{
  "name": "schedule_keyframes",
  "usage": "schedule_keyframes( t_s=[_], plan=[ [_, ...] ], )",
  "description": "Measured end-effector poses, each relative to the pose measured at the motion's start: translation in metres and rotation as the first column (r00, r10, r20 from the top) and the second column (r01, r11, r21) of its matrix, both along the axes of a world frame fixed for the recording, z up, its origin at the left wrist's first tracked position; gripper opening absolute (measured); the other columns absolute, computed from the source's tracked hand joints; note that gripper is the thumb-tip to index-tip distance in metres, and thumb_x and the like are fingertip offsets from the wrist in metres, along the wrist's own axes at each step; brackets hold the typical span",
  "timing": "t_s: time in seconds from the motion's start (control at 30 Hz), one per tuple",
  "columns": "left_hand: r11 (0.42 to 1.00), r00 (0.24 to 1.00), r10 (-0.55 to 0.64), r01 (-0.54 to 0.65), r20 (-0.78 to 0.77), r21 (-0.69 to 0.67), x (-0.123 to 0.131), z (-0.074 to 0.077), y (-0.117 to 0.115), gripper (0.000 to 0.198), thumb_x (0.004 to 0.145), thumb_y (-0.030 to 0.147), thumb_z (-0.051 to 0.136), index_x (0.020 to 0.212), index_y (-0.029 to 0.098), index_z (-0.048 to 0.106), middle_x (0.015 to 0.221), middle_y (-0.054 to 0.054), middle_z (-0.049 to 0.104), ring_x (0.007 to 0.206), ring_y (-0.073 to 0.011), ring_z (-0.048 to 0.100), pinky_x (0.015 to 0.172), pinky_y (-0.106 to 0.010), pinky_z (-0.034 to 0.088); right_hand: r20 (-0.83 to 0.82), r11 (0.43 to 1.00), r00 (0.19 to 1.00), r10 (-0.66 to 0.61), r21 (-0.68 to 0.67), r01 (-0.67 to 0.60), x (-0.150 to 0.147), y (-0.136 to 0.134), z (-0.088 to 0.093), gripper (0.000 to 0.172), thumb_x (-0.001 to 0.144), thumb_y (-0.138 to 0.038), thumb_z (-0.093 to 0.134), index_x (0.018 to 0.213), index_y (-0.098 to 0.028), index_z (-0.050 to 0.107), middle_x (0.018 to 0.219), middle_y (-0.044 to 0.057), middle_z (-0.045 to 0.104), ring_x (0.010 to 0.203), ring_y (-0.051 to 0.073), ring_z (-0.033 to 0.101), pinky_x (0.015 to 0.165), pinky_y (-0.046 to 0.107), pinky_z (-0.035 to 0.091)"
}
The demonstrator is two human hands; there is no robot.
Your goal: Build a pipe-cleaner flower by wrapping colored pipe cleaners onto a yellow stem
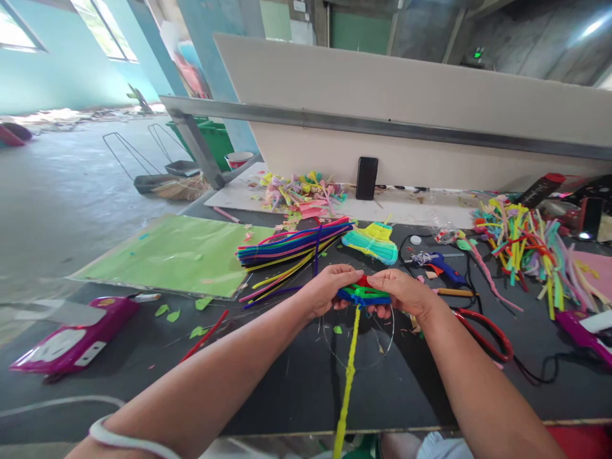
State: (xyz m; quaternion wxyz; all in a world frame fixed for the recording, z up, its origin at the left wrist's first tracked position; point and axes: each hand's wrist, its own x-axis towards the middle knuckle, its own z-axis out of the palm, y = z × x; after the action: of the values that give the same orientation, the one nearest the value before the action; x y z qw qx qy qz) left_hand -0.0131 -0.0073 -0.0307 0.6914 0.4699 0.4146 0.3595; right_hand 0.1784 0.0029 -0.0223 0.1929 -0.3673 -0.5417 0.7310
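Note:
Between my two hands, over the dark table, is a small pipe cleaner craft (366,294) with red, green and blue parts. My left hand (332,290) pinches its left side with the thumb on top. On the right side, my right hand (399,290) grips it the same way. From its middle a twisted yellow pipe cleaner stem (351,363) hangs down past the table edge. A thin clear loop of wire or thread (393,328) shows below my hands. Just beyond lie a bundle of colored pipe cleaners (291,245) and a yellow-and-turquoise pipe cleaner piece (370,243).
Right of my hands are a blue glue gun (447,269), red-handled scissors (502,347) and a pile of pipe cleaner pieces (521,245). A green sheet (176,255) and a purple packet (81,335) lie left. A phone (366,178) leans against the white board (306,150).

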Motion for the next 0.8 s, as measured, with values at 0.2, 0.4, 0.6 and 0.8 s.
schedule_keyframes(
  t_s=[0.2,0.4,0.6,0.8],
  plan=[
    [1.0,0.999,-0.004,0.003,0.032,0.014,-0.003,-0.004,0.003,0.043,0.077,0.058,0.06,0.083,0.015,0.055,0.055,0.001,0.056,0.036,-0.0083,0.049,0.031,-0.017,0.032,-0.003,0.988,0.988,-0.152,0.018,0.152,0.004,0.007,-0.002,0.038,0.081,-0.05,0.061,0.084,-0.013,0.068,0.057,0.006,0.068,0.036,0.009,0.053,0.031,0.016,0.036],
    [0.995,0.999,0.007,-0.01,0.033,0.102,-0.008,-0.002,0.006,0.036,0.077,0.047,0.066,0.073,0.015,0.051,0.059,0.001,0.057,0.042,-0.006,0.051,0.035,-0.015,0.033,-0.029,0.914,0.916,-0.401,0.054,0.402,0.019,0.016,0.003,0.034,0.081,-0.047,0.061,0.082,-0.014,0.068,0.05,0.005,0.064,0.028,0.006,0.042,0.027,0.016,0.028],
    [0.987,0.995,-0.08,0.071,0.06,0.146,-0.011,-0.003,0.006,0.029,0.078,0.04,0.067,0.077,0.015,0.051,0.059,0.003,0.055,0.042,-0.0042,0.047,0.036,-0.014,0.029,-0.043,0.912,0.911,-0.41,0.004,0.411,0.022,0.016,0.006,0.031,0.082,-0.043,0.06,0.077,-0.013,0.064,0.048,0.005,0.062,0.026,0.004,0.037,0.027,0.015,0.025],
    [0.986,0.989,-0.101,0.085,0.106,0.145,-0.009,-0.002,0.006,0.031,0.077,0.042,0.068,0.082,0.016,0.051,0.056,0.004,0.052,0.042,-0.0053,0.046,0.036,-0.014,0.028,-0.086,0.925,0.921,-0.381,-0.039,0.379,0.024,0.017,0.004,0.029,0.084,-0.042,0.058,0.085,-0.013,0.063,0.049,0.005,0.063,0.027,0.004,0.036,0.029,0.014,0.026]
  ],
)
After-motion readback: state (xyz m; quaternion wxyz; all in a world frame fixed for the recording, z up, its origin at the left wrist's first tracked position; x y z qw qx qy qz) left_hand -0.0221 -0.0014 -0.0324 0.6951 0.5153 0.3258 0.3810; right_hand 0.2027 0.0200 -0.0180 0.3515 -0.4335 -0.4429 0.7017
